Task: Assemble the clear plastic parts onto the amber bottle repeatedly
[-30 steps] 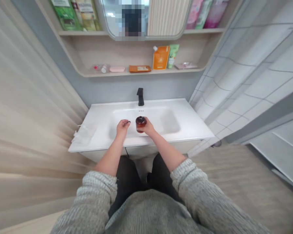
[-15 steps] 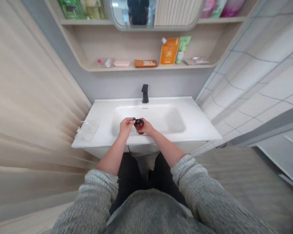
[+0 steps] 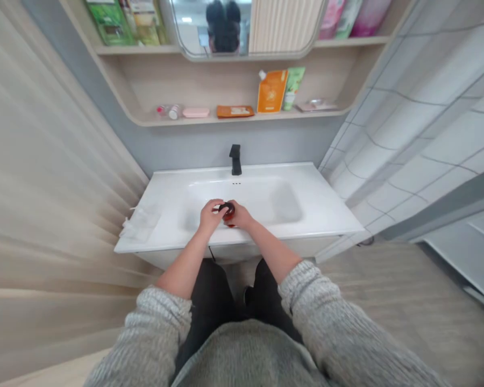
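A small amber-brown bottle (image 3: 228, 216) stands at the front rim of the white sink (image 3: 306, 209). My right hand (image 3: 240, 217) is wrapped round its body from the right. My left hand (image 3: 210, 213) comes in from the left, and its fingers are closed on the dark cap (image 3: 226, 206) at the bottle's top. Both forearms are bare below grey knitted sleeves. Most of the bottle is hidden between the two hands.
A black tap (image 3: 235, 159) rises behind the basin. A crumpled clear wrapper (image 3: 139, 221) lies on the counter's left end. The shelf (image 3: 242, 115) above carries small bottles, a pink soap, an orange packet and pouches. Wood panelling stands left, tiled wall right.
My left hand, apart from the bottle a second ago with something small pinched in it, has moved right onto the bottle's top. The bottle has stayed in my right hand.
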Tool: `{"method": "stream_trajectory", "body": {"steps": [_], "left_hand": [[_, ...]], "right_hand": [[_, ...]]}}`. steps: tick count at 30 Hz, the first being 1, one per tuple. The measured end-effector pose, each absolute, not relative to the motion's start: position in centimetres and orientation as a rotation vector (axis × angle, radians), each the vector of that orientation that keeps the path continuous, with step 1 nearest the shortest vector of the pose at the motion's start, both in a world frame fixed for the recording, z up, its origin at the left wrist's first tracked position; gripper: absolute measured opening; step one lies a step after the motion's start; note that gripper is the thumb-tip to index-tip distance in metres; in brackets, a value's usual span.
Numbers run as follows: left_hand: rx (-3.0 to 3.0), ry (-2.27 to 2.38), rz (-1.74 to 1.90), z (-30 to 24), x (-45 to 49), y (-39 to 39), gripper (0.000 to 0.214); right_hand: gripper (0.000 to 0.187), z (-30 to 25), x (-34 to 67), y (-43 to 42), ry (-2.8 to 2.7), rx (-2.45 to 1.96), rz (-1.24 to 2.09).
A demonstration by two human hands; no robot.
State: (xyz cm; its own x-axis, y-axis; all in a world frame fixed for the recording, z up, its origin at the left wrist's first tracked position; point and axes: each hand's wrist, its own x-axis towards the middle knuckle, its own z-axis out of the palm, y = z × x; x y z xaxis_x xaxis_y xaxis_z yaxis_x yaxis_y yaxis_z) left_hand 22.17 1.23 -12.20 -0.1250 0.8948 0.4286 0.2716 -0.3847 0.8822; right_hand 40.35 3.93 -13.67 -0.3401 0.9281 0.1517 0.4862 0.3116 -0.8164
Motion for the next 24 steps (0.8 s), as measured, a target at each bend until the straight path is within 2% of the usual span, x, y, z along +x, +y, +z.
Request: {"method": "stream_trajectory", "body": {"steps": [13,17,21,24], "left_hand": [[1.911,1.348,1.628,-11.87,22.77,0.8,0.011],[1.856,1.289,1.574,-11.9,22.68,0.8,0.013],[1.827,1.32,1.609,-11.61,22.84,0.94,0.005],[1.821,1.305,1.628,-11.32,23.01,0.97,0.012]], "right_hand": [[0.072,-13.58,40.5,3.73,-1.958,-1.221,0.847],[0.073,-13.61,40.58,3.76,-1.936,-1.23,0.871],[0.072,-13.31,40.57,3.64,-1.936,-1.275,0.843],[0.068,-13.17,40.54,3.56,-1.934,-1.27,0.857]]}}
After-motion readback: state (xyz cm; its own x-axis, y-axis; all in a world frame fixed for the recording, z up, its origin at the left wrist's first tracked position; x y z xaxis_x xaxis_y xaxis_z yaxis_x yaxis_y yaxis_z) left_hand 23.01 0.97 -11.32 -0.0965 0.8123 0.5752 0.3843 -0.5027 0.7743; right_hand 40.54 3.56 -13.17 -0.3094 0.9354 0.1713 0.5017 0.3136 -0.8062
